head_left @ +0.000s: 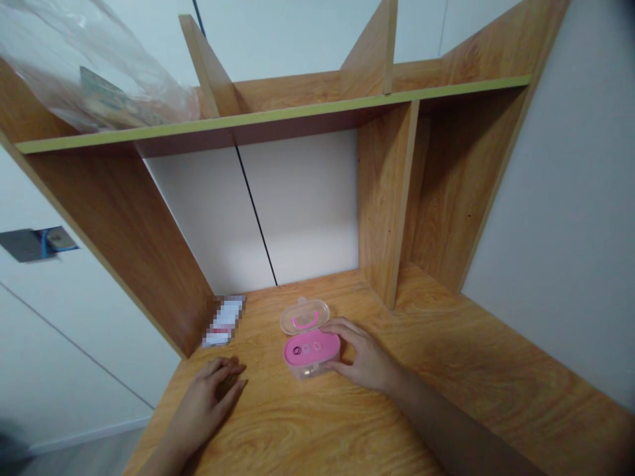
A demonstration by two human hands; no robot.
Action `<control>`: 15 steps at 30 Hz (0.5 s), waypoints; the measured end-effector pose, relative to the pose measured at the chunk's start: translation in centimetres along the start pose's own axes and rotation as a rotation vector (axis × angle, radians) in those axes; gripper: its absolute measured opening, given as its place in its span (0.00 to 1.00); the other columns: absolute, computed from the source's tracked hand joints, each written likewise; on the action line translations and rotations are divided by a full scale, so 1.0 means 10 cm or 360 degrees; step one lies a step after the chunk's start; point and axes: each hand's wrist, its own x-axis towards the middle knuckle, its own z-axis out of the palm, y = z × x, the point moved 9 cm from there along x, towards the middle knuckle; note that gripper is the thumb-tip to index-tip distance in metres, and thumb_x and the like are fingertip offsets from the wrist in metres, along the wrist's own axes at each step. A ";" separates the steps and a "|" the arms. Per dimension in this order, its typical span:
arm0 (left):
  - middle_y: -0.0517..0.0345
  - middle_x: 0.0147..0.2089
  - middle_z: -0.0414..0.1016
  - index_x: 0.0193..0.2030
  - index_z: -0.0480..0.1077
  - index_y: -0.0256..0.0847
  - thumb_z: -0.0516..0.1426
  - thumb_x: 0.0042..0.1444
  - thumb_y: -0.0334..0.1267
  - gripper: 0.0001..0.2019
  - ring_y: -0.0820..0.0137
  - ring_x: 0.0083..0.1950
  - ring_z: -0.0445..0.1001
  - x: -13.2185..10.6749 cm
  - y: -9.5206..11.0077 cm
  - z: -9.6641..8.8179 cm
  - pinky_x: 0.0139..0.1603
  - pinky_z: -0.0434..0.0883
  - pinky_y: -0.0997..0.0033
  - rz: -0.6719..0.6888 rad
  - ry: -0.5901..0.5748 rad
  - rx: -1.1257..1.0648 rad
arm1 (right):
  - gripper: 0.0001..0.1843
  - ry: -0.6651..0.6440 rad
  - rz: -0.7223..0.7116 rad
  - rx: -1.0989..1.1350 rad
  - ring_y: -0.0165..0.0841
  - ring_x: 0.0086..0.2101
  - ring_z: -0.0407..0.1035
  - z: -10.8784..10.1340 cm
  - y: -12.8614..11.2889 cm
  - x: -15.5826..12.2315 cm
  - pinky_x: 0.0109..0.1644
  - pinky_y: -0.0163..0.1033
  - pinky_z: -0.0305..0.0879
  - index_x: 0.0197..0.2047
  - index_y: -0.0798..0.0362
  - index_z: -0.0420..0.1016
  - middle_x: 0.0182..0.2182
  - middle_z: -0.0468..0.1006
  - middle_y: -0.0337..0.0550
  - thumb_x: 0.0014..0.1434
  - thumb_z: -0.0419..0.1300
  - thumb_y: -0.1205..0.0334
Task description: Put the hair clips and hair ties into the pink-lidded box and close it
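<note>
A small oval clear plastic box (312, 371) stands on the desk in front of me, with a pink tray (325, 344) across its top. On the tray are a dark ring (297, 350) and two paler rings, too small to tell what they are. Its clear lid (290, 322), with a pink handle (306, 323), is flipped back behind it. My right hand (360, 357) grips the box's right end between thumb and fingers. To the left, apart from the box, my left hand (211, 395) rests on the desk, its fingers loosely curved and thumb apart, holding nothing.
A blurred white packet or card (225, 320) lies at the desk's back left. Upright wooden panels (384, 205) and a shelf (297, 109) rise behind the desk (278, 436). On the shelf's left is a clear plastic bag (124, 73). A wall (555, 198) borders the right side.
</note>
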 end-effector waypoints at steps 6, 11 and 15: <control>0.51 0.41 0.78 0.35 0.76 0.43 0.55 0.64 0.49 0.14 0.62 0.45 0.77 0.04 0.02 0.02 0.49 0.75 0.62 -0.0055 -0.0037 -0.0151 | 0.31 -0.0011 0.0014 0.0031 0.40 0.55 0.70 0.00 0.00 0.01 0.61 0.47 0.66 0.59 0.47 0.71 0.56 0.74 0.49 0.52 0.71 0.64; 0.51 0.40 0.77 0.31 0.74 0.42 0.57 0.61 0.51 0.16 0.61 0.44 0.76 0.05 -0.06 0.02 0.49 0.75 0.62 -0.0166 -0.0015 -0.0300 | 0.33 -0.0020 0.0023 0.0022 0.41 0.55 0.69 0.01 0.01 0.01 0.61 0.49 0.66 0.60 0.47 0.71 0.56 0.74 0.50 0.52 0.70 0.66; 0.52 0.44 0.78 0.32 0.76 0.43 0.58 0.59 0.55 0.17 0.59 0.49 0.77 0.03 -0.23 -0.03 0.53 0.74 0.60 -0.0295 0.0049 -0.0456 | 0.31 -0.0039 0.0053 0.0010 0.41 0.55 0.70 0.02 0.04 0.01 0.61 0.49 0.67 0.59 0.47 0.72 0.55 0.75 0.50 0.52 0.71 0.65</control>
